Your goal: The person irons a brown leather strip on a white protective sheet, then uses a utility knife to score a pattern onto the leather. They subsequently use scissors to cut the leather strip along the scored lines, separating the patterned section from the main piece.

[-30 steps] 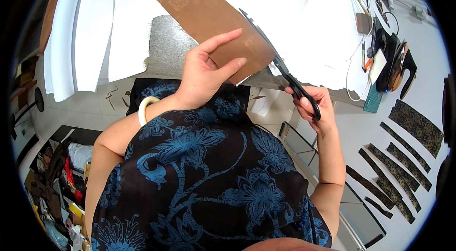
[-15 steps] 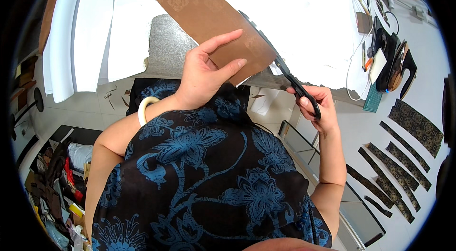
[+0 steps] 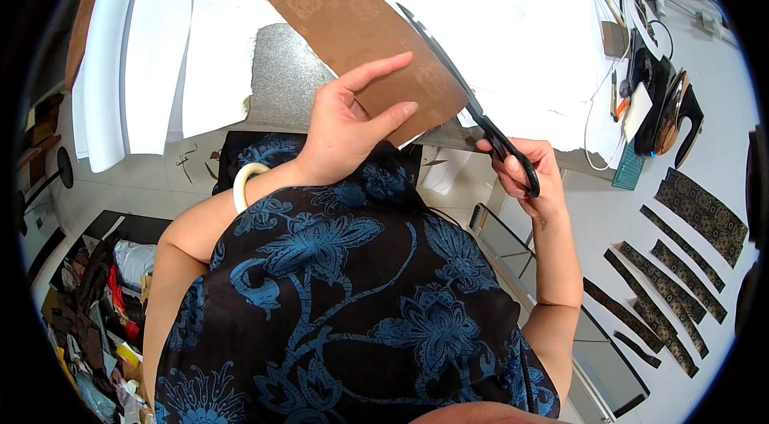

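One strip of brown patterned fabric [image 3: 336,11] lies slantwise across the white-covered bench [image 3: 513,31], its lower end reaching the bench's near edge. The left hand [image 3: 344,131] rests flat on that end, fingers [image 3: 384,71] stretched out and slightly apart, pressing the cloth down rather than gripping it. Just beside the fingertips, along the strip's right edge, runs the long blade of one pair of black-handled scissors [image 3: 481,123]. The right hand [image 3: 525,171] holds them at the near edge of the bench, its fingers closed through the handle loops; whether the blades are parted cannot be told. One pale bangle [image 3: 243,183] sits on the left wrist. On the floor to the right lie about seven dark patterned fabric strips [image 3: 681,256], well apart from the bench. Cables and small tools crowd the bench's far right corner.
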{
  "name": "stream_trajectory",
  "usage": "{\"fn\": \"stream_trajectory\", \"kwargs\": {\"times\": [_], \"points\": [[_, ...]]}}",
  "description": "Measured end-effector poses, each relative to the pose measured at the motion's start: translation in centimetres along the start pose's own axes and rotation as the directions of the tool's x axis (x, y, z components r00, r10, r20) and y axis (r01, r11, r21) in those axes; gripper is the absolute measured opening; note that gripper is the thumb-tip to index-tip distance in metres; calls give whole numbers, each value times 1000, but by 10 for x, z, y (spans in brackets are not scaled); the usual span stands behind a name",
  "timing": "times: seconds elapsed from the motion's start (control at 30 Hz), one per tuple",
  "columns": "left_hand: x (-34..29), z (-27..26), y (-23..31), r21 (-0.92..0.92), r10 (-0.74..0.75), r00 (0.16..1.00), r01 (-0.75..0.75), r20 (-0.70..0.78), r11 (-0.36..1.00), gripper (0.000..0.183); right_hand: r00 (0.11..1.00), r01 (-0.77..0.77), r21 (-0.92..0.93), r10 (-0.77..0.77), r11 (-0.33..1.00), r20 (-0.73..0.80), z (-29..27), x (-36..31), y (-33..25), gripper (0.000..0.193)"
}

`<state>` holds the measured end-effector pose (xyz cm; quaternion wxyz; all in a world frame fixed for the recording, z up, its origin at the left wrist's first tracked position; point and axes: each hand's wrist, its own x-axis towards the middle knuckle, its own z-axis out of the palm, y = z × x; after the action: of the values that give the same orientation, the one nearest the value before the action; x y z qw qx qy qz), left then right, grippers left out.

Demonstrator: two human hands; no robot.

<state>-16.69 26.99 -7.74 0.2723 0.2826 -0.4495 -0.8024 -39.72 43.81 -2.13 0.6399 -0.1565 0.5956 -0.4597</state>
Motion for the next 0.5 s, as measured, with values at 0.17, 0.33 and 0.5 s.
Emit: {"fn": "stream_trajectory", "kwargs": {"times": [0.17, 0.33, 0.5], "points": [[-1, 0, 0, -2, -9, 1000, 9, 5, 1000, 50, 1000, 8, -25, -9, 1000, -12, 1, 0, 0, 42], [-1, 0, 0, -23, -13, 1000, 13, -1, 1000, 52, 1000, -1, -7, 1, 1000, -16, -1, -2, -1, 43], [-1, 1, 1, -20, -5, 1000, 5, 1, 1000, 52, 1000, -5, 6, 5, 1000, -6, 0, -2, -2, 44]]}}
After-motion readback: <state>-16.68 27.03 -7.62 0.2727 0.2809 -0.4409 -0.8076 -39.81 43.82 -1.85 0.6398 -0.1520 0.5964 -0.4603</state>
